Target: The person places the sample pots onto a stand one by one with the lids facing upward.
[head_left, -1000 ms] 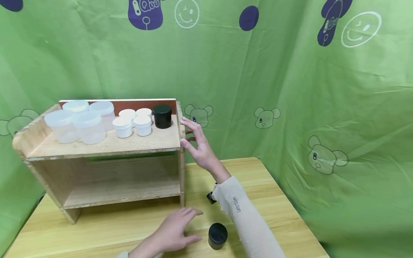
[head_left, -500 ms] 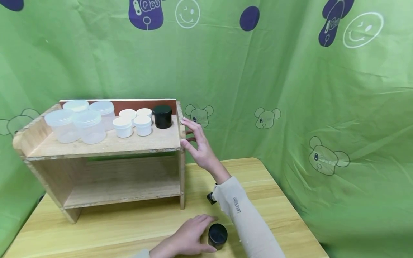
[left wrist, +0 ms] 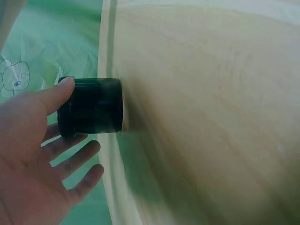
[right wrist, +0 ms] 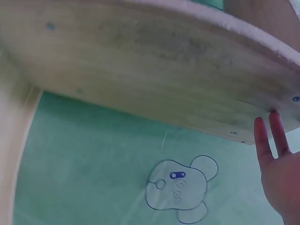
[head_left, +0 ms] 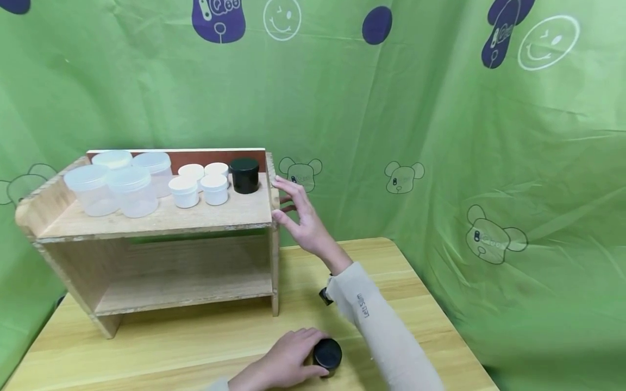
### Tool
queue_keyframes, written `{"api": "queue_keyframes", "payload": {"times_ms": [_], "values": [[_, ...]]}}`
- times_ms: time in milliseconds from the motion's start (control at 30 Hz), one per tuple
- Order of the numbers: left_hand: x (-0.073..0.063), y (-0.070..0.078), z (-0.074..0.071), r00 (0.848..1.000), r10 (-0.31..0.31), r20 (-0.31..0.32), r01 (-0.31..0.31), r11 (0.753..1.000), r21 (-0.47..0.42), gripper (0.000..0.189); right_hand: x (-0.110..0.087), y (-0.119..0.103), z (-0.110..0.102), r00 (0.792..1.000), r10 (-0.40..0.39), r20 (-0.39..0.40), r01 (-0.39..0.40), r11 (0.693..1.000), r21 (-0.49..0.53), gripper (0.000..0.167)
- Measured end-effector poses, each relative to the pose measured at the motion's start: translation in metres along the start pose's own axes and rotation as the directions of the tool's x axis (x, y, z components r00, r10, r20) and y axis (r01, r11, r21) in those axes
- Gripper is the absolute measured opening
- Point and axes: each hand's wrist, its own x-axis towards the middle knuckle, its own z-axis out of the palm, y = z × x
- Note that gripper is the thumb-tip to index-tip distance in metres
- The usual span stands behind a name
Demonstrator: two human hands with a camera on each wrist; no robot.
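A black lidded jar point(head_left: 327, 354) stands on the table near its front. My left hand point(head_left: 288, 359) holds it by the lid end, thumb on one side and index finger on the other. In the left wrist view, the other fingers of that hand point(left wrist: 37, 140) spread out below the black jar point(left wrist: 96, 107). My right hand point(head_left: 308, 222) rests against the right side panel of a wooden shelf point(head_left: 161, 224). Two straight fingertips of the right hand point(right wrist: 283, 176) touch that panel point(right wrist: 178, 75) in the right wrist view.
On the shelf's top stand several large translucent tubs point(head_left: 134, 195), several small white jars point(head_left: 215, 190) and another black jar point(head_left: 245, 176). A small black object point(head_left: 325, 296) lies by the right sleeve point(head_left: 376, 320). A green patterned curtain point(head_left: 342, 98) hangs behind the wooden table point(head_left: 406, 304).
My left hand has moved right to the black jar on the table and taken hold of it. The right hand has stayed at the shelf's side panel.
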Motion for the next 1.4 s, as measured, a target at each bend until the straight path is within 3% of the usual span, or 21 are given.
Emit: {"api": "queue_keyframes", "payload": {"times_ms": [300,567,733,1000,1233,1400], "values": [[-0.004,-0.003,-0.004,1.0,0.004,0.011,-0.004,1.0,0.021,0.059,0.007,-0.011,-0.024,0.992,0.033,0.12,-0.008,0.979,-0.204,0.061],[-0.007,-0.006,-0.004,0.999,0.011,0.039,-0.011,1.0,-0.014,0.059,0.005,-0.011,-0.026,0.99,0.054,0.129,-0.025,0.977,-0.212,0.062],[-0.011,-0.007,-0.016,0.999,0.013,0.034,-0.012,1.0,-0.019,0.059,0.005,-0.009,-0.025,0.992,0.039,0.122,-0.013,0.979,-0.203,0.062],[-0.02,0.003,-0.064,0.997,0.034,-0.071,-0.031,0.999,0.041,0.058,0.005,-0.01,-0.022,0.991,0.032,0.131,-0.006,0.981,-0.195,0.062],[-0.029,0.019,-0.128,0.986,0.036,-0.164,-0.028,0.998,0.053,0.058,0.006,-0.009,-0.021,0.993,0.013,0.12,0.009,0.984,-0.179,0.061],[-0.031,0.03,-0.174,0.966,0.083,-0.246,-0.066,0.995,0.077,0.061,0.005,-0.007,-0.021,0.993,0.004,0.12,0.016,0.986,-0.167,0.062]]}}
